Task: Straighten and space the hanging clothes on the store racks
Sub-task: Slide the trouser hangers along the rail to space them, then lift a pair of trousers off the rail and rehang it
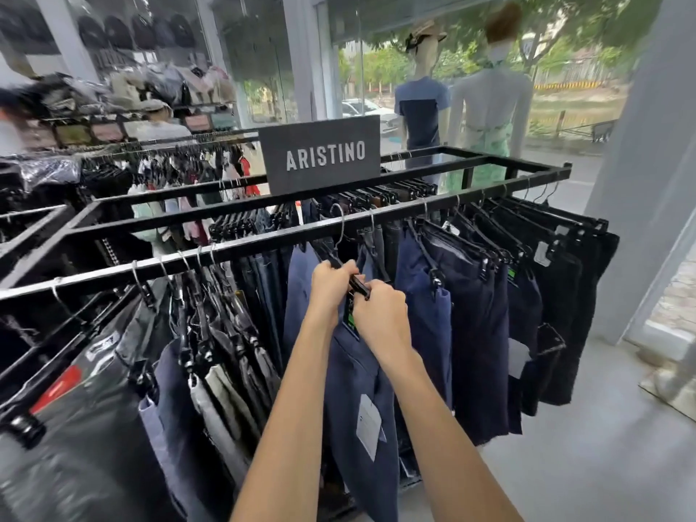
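Gripping one black clip hanger [359, 285] below the front rack rail [226, 251], with left hand [331, 286] curled round its bar and right hand [381, 316] pinching its clip, probably to level the navy trousers [357, 374] hanging under that rail.

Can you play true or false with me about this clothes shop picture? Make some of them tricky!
1. The left hand and the right hand both hold the same black hanger. True.
2. The sign on the rack says ZARA. False: it says ARISTINO.
3. The trousers hanging from that hanger are bright red. False: they are navy blue.
4. A mannequin behind the rack wears a blue T-shirt. True.
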